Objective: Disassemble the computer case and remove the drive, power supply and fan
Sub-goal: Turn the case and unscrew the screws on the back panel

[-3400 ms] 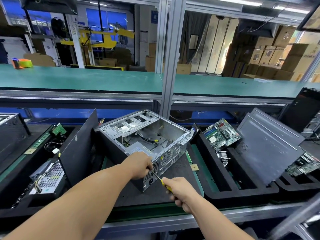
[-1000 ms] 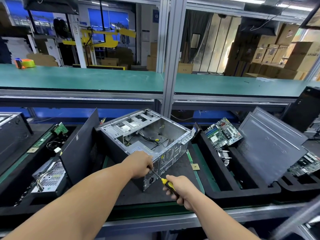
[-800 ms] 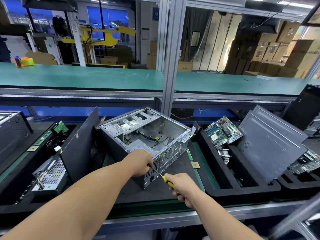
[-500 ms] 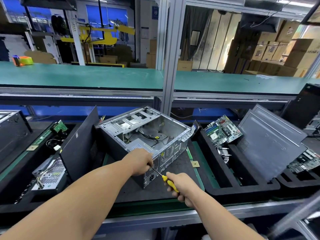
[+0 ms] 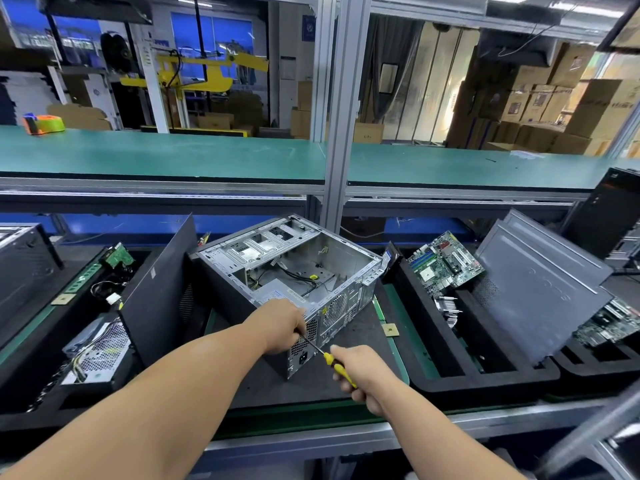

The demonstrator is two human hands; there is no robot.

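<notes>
Motherboard (image 5: 445,263) in black foam tray (image 5: 485,379), right

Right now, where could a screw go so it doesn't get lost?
Bare dark mat lies right of the computer case, beside the small gold chip. The long green shelf above is mostly bare. The black trays either side are crowded with parts.

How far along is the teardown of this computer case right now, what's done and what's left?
Done: the computer case lies open, side panel off, with no motherboard seen inside. In hand: the right hand holds a yellow screwdriver at the rear panel, by the power supply, while the left hand rests on that corner. Left: the power supply is still inside with its cables; whether the drive and fan are out cannot be told.
</notes>
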